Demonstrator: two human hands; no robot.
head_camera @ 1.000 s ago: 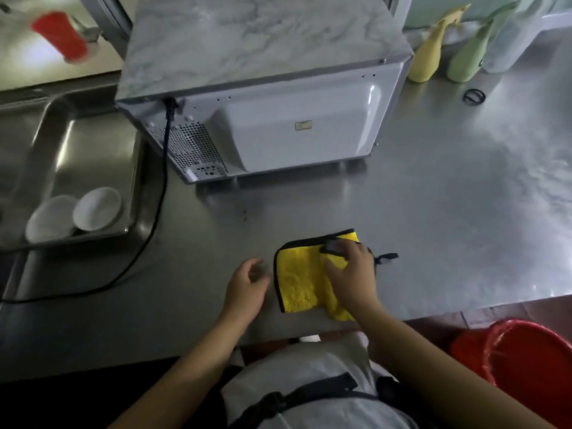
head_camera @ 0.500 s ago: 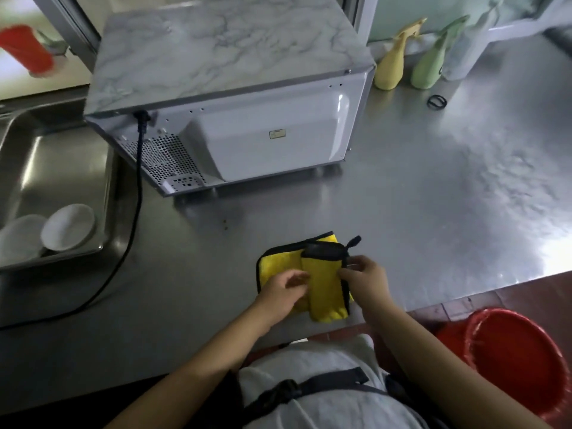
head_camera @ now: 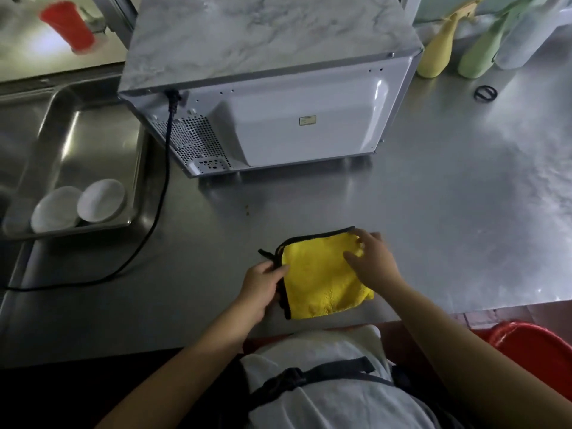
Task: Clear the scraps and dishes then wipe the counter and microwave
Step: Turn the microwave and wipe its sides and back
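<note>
**Yellow cloth folded at counter edge: risks noted**

Yellow microfibre cloth with black binding (head_camera: 322,280) lying flat and folded on the brushed stainless-steel counter (head_camera: 433,212), close to the near edge. Left hand (head_camera: 263,289) pinching the cloth's left edge by the black hanging loop. Right hand (head_camera: 373,264) laid across the cloth's right side, fingers spread and fairly straight, pressing rather than gripping. Two shallow white round dishes (head_camera: 80,204) already resting in the steel sink basin (head_camera: 93,128). A few small brown scraps (head_camera: 247,210) lying on the counter between cloth and the white microwave with marble-patterned top (head_camera: 272,88).

Judged stage: clearing mostly done, cloth being readied, wiping not yet begun.

Risks:
- Scraps not lifted first; likely smeared or pushed off the near edge by a wipe, missing the red plastic bin (head_camera: 532,351) below to the right.
- Black power cord (head_camera: 145,243) trailing across the counter in the wipe path; liable to snag, tugging the plug at the microwave's back.
- Damp cloth near the perforated vent panel (head_camera: 195,140); moisture possible in the casing.
- Yellow and green spray bottles (head_camera: 458,38) and small black ring (head_camera: 485,93) at the back right; easily knocked by a wide sweep.
</note>
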